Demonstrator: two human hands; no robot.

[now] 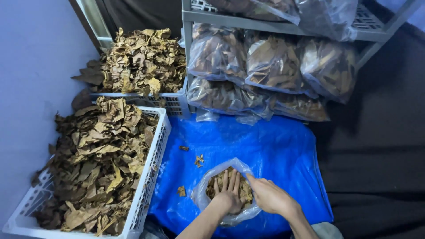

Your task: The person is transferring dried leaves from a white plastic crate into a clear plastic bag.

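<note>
Bag: a clear plastic bag half full of dry brown leaves, on the blue tarp just in front of the person, mouth open upward and toward the far shelf; its long axis runs roughly from the person outward.
Left hand: the left hand is inside the bag mouth, fingers spread flat, pressing on the leaves; its grip closes on nothing.
Right hand: the right hand pinches the bag's right rim, fingers pressed together on the plastic.
Ground: the tarp lies over dark cloth, with a few leaf scraps loose on it.
Left side: a white slatted crate heaped with leaves; a second heaped crate behind it, against a pale wall.
Back: a grey metal shelf with filled leaf bags stacked under and on it.
</note>
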